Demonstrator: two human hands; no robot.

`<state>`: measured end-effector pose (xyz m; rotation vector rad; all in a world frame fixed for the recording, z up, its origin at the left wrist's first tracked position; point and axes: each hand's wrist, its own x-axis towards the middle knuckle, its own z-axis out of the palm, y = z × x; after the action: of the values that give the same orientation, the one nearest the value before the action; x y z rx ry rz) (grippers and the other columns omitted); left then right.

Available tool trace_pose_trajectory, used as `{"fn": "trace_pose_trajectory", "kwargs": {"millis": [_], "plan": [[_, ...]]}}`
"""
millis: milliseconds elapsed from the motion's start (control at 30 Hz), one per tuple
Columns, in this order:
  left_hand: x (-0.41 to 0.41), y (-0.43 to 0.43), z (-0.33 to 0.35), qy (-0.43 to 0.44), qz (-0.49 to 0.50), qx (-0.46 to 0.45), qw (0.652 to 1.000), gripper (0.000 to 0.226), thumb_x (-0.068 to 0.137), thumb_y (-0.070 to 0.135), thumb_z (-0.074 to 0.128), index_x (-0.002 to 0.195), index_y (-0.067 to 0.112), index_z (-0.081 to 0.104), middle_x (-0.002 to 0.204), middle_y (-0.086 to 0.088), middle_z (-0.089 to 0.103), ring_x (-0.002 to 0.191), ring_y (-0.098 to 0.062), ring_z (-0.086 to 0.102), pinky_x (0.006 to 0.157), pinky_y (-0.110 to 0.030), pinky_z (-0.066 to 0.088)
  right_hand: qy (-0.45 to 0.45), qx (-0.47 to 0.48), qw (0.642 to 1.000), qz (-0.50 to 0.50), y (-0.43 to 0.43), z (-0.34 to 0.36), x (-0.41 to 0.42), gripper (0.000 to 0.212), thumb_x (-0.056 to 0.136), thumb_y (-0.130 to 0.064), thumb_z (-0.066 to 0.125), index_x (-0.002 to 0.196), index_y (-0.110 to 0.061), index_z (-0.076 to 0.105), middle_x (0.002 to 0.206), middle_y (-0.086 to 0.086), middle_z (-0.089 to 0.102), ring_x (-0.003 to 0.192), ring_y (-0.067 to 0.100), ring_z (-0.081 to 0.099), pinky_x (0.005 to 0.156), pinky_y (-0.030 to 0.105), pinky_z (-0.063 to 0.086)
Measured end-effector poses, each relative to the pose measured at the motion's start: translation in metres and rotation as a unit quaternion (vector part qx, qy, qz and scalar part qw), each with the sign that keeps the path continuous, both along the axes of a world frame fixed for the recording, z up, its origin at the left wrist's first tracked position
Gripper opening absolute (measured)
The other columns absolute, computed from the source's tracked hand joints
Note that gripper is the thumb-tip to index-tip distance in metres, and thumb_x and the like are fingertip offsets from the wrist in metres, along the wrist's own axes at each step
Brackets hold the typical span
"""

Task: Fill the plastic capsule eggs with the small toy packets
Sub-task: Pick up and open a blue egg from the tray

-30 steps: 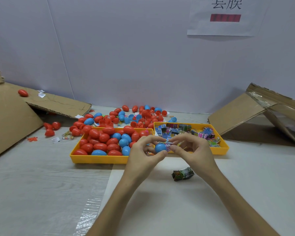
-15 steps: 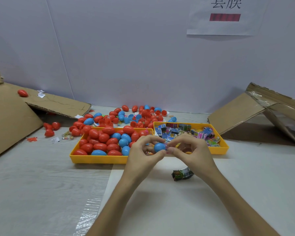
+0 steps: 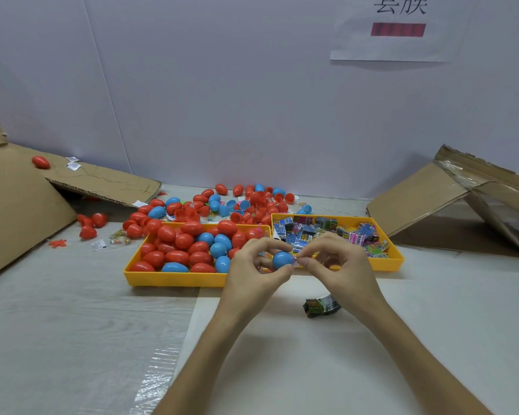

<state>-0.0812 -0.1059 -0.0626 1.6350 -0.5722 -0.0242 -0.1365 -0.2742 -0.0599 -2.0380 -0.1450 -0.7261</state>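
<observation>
My left hand [image 3: 253, 265] holds a blue egg half [image 3: 281, 259] between thumb and fingers, in front of the two yellow trays. My right hand [image 3: 339, 265] pinches a small pink toy packet [image 3: 295, 260] right at the egg half's open side. The left yellow tray [image 3: 174, 278] is full of red and blue capsule eggs [image 3: 189, 244]. The right yellow tray [image 3: 393, 262] holds several colourful toy packets [image 3: 321, 232]. One dark green packet [image 3: 322, 305] lies on the white sheet under my right wrist.
Loose red and blue eggs and egg halves [image 3: 237, 202] are piled behind the trays against the white wall. Flattened cardboard [image 3: 27, 199] slopes at the left with a red egg [image 3: 41, 162] on it; more cardboard [image 3: 462, 202] leans at the right. A few red eggs [image 3: 90, 224] lie at the left.
My hands have drawn slightly closer together, and the packet in my right fingers has moved up against the blue egg half. Trays and the loose packet have not moved.
</observation>
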Motion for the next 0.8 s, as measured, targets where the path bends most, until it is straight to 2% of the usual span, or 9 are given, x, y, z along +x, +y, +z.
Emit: {"fn": "trace_pose_trajectory", "kwargs": {"millis": [267,567,700,800], "plan": [[-0.0002,0.0021,0.002,0.015,-0.003,-0.022,1.0,0.022,0.082,0.017,0.081,0.095,0.033,0.073,0.101,0.005,0.066,0.078,-0.004,0.067,0.056,-0.016,0.051,-0.012,0.014,1.0,-0.002,-0.0039,0.0004,0.001,0.015,0.083,-0.004,0.079,0.081,-0.018,0.075,0.085,-0.01,0.063,0.067,0.014,0.058,0.06,0.028,0.048],[0.0008,0.0,-0.0006,-0.002,0.002,0.004,1.0,0.029,0.081,0.018,0.082,0.092,0.042,0.07,0.105,0.014,0.062,0.084,-0.003,0.067,0.064,-0.018,0.056,-0.015,0.002,1.0,0.006,-0.0028,-0.0011,0.0018,0.014,0.082,-0.007,0.08,0.082,-0.02,0.076,0.088,-0.01,0.064,0.07,0.019,0.062,0.06,0.046,0.052],[0.0001,0.0008,-0.0009,-0.008,-0.002,0.004,1.0,0.028,0.082,0.019,0.083,0.092,0.043,0.072,0.102,0.013,0.061,0.079,-0.011,0.066,0.068,-0.026,0.06,-0.014,-0.001,1.0,0.009,-0.0016,-0.0014,0.0012,0.012,0.082,-0.008,0.08,0.083,-0.019,0.076,0.088,-0.009,0.065,0.07,0.02,0.063,0.06,0.048,0.052],[-0.0005,0.0019,0.0001,-0.014,-0.007,0.002,1.0,0.029,0.082,0.017,0.082,0.089,0.044,0.074,0.101,0.011,0.061,0.075,-0.01,0.064,0.07,-0.027,0.06,-0.01,0.003,1.0,0.01,-0.0011,-0.0016,0.0014,0.011,0.083,-0.008,0.08,0.084,-0.018,0.077,0.089,-0.007,0.065,0.071,0.019,0.063,0.061,0.049,0.052]]}}
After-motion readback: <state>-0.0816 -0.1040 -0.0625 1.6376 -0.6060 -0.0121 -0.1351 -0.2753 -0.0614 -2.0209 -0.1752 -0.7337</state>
